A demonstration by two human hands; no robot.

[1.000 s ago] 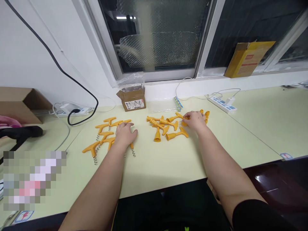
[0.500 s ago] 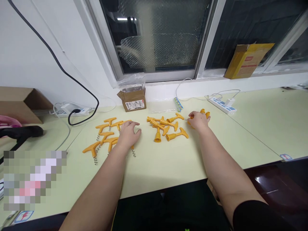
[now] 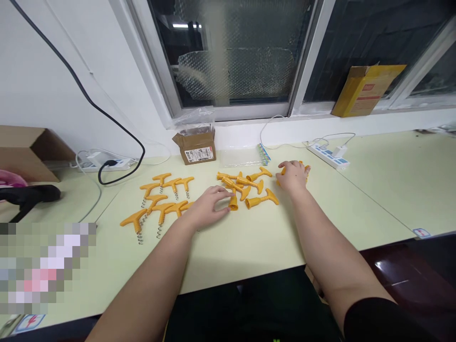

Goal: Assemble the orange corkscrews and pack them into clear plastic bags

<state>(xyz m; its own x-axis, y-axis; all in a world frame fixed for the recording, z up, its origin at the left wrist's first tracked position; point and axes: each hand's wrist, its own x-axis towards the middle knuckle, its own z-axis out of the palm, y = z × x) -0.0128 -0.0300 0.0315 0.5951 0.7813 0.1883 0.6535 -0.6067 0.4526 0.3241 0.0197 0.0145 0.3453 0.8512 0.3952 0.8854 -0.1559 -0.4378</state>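
Several yellow T-handled corkscrews (image 3: 133,219) with bare metal spirals lie at the left of the table. In the middle is a loose pile of yellow T-handled pieces with hollow, flared ends (image 3: 261,199). My left hand (image 3: 212,207) is at the left edge of this pile, thumb and fingers apart around the flared end of one piece (image 3: 233,204), with no grip to be seen. My right hand (image 3: 293,176) lies over more yellow pieces (image 3: 307,172) right of the pile, fingers bent and partly spread; those pieces are mostly hidden under it.
A small open cardboard box (image 3: 198,148) and a clear plastic bag (image 3: 238,157) sit by the wall. Power strips (image 3: 329,156) with cables stand at the back on both sides. A larger carton (image 3: 21,152) and a black object (image 3: 32,194) are at the far left.
My left hand has moved right, from the corkscrews to the middle pile, uncovering corkscrews behind it. My right hand has shifted slightly over the pieces at the right.
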